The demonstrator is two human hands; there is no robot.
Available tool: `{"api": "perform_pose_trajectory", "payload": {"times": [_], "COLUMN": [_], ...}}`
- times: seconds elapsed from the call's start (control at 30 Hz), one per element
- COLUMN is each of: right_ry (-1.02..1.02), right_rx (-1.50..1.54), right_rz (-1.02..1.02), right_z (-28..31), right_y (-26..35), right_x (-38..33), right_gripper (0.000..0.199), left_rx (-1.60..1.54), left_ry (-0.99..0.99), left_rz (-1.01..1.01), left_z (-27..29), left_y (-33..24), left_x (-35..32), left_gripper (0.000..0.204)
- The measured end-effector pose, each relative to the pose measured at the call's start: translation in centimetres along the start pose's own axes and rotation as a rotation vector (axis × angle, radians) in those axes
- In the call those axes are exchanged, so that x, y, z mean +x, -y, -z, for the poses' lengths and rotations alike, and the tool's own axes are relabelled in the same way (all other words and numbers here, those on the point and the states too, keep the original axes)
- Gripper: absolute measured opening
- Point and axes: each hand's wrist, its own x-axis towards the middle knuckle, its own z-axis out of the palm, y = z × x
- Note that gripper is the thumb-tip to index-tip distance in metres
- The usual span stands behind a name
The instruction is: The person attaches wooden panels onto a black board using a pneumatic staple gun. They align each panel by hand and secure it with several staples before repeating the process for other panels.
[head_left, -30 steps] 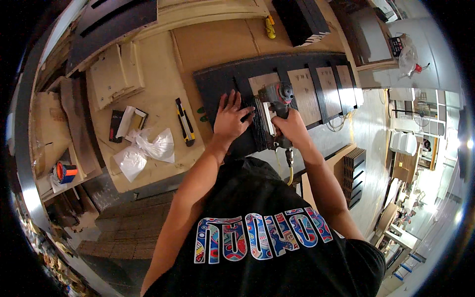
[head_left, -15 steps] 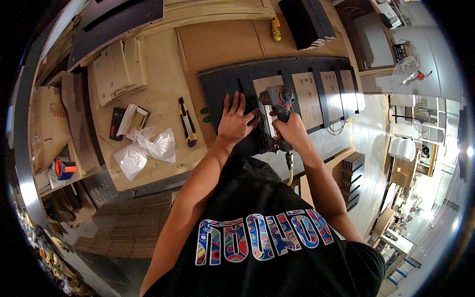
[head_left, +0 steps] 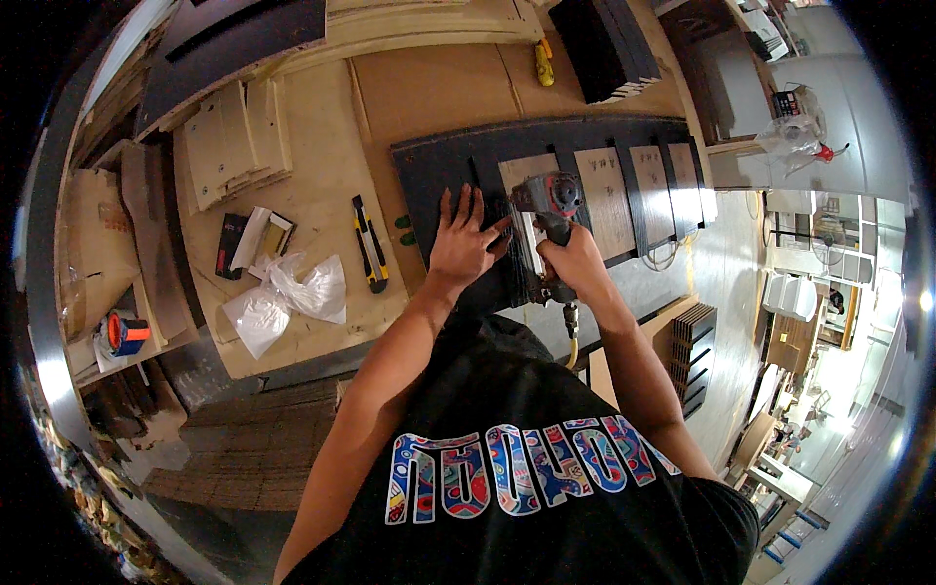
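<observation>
My right hand [head_left: 577, 263] is wrapped around the handle of a pneumatic nail gun [head_left: 548, 193], with a yellow air hose [head_left: 572, 353] hanging from its fitting. The tool rests over a dark panel [head_left: 424, 171] that has black slats across it and wood-coloured strips between them. Its nose is hidden from view. Just left of the gun, my left hand [head_left: 462, 249] lies with fingers spread on the panel, thumb and fingertips close to the black slat [head_left: 499, 278] beside the tool.
Left of the panel lie a yellow-and-black utility knife [head_left: 370, 246], a white plastic bag [head_left: 292, 297], a small open box [head_left: 263, 237] and stacked wooden boards [head_left: 229, 136]. A yellow-handled tool [head_left: 543, 62] and a stack of black strips [head_left: 606, 49] lie beyond it.
</observation>
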Motion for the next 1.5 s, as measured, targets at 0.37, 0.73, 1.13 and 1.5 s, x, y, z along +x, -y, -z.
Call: {"api": "perform_pose_trajectory", "payload": {"times": [0.37,0.73,1.13,1.5], "right_ry": [0.061,0.073,0.091,0.070], "right_rx": [0.018,0.034,0.025,-0.018], "right_rz": [0.032,0.059,0.017,-0.024], "right_z": [-0.8,-1.0,-1.2,-0.3], "right_y": [3.0,2.8,3.0,2.5], "right_x": [-0.5,-0.6,-0.9,0.3], "right_gripper": [0.023,0.026,0.026,0.022], "left_rx": [-0.044,-0.048,-0.072,-0.096], "left_ry": [-0.043,-0.045,-0.068,-0.037], "left_rz": [0.101,0.077,0.066,0.124], "left_z": [0.1,0.1,0.2,0.0], "left_y": [-0.2,0.1,0.1,-0.1], "left_x": [-0.4,-0.5,-0.6,-0.4], "left_gripper": [0.031,0.023,0.023,0.040]}}
